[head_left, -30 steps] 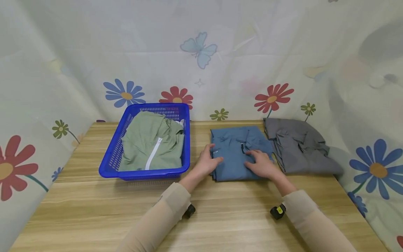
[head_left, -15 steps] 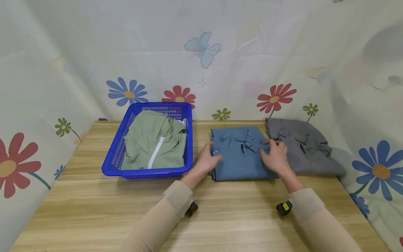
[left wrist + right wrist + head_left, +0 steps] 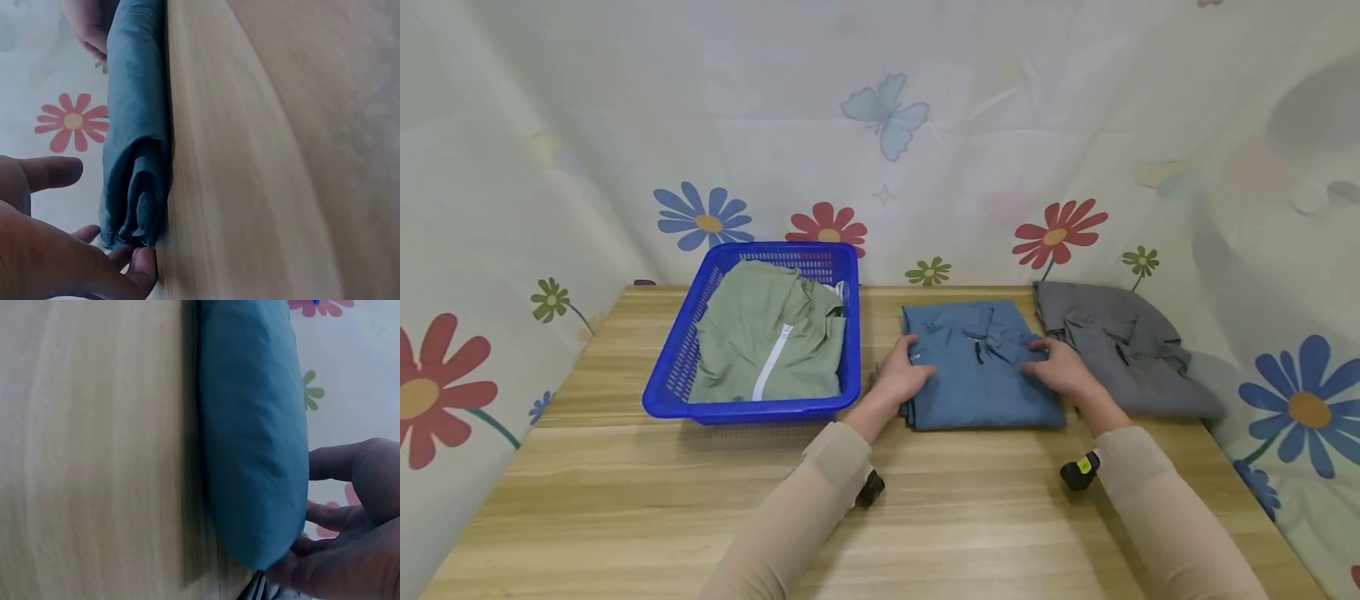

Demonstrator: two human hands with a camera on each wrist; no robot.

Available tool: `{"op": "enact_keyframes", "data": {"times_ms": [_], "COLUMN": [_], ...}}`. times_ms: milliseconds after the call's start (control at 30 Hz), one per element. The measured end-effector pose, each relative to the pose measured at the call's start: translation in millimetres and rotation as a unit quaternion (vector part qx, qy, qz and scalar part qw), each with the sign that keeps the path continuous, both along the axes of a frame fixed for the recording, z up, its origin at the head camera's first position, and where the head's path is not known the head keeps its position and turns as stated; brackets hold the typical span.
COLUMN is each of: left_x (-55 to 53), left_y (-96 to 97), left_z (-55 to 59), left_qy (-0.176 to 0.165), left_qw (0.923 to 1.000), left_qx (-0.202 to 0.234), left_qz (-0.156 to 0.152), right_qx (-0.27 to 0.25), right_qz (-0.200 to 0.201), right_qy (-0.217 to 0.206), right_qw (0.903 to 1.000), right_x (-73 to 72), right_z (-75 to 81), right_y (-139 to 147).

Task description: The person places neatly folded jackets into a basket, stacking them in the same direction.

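A folded blue zip jacket [image 3: 977, 392] lies flat on the wooden table, its short dark zip pull facing up. At its left edge is my left hand [image 3: 904, 377], thumb over the top and fingers beside the fold. The left wrist view shows that hand's fingertips [image 3: 144, 265] low at the cloth's end, with the thumb apart from it. My right hand [image 3: 1063, 371] is at the jacket's right edge, thumb towards the cloth. In the right wrist view, fingers [image 3: 331, 515] reach along the rounded blue end; some fingertips are hidden behind it.
A blue plastic basket [image 3: 752, 412] stands left of the jacket and contains a green garment [image 3: 730, 342] with a white zip. Close on the right lies a folded grey garment [image 3: 1135, 387]. Behind the table [image 3: 955, 508] hangs a flower-printed cloth [image 3: 745, 125].
My right hand has moved right, from over the jacket's front to its right edge. My left hand stays at the left edge, shifted only slightly. The jacket lies as before.
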State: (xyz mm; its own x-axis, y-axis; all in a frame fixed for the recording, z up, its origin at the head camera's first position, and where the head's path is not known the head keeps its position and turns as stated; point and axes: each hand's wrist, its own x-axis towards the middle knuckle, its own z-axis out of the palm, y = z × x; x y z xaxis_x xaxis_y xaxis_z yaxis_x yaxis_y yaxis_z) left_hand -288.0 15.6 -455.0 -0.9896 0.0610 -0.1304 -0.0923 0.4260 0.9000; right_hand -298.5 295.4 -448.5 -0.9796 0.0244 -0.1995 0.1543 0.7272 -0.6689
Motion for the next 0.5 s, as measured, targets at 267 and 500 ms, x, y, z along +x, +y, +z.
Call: {"op": "enact_keyframes", "data": {"times_ms": [267, 500], "left_x": [-3.8, -5.4], "left_y": [-0.1, -3.1], "left_z": [-1.0, -4.7], "left_qy": [0.006, -0.013], "left_qw": [0.9988, 0.9950], "left_qx": [0.047, 0.095], "left_qz": [-0.011, -0.027], "right_qx": [-0.074, -0.091], "right_qz": [0.004, 0.019], "right_qy": [-0.041, -0.048], "right_qw": [0.9964, 0.9946], "right_x": [-4.4, -3.0], "right_z": [0.6, 1.1], "right_y": [12, 16]}}
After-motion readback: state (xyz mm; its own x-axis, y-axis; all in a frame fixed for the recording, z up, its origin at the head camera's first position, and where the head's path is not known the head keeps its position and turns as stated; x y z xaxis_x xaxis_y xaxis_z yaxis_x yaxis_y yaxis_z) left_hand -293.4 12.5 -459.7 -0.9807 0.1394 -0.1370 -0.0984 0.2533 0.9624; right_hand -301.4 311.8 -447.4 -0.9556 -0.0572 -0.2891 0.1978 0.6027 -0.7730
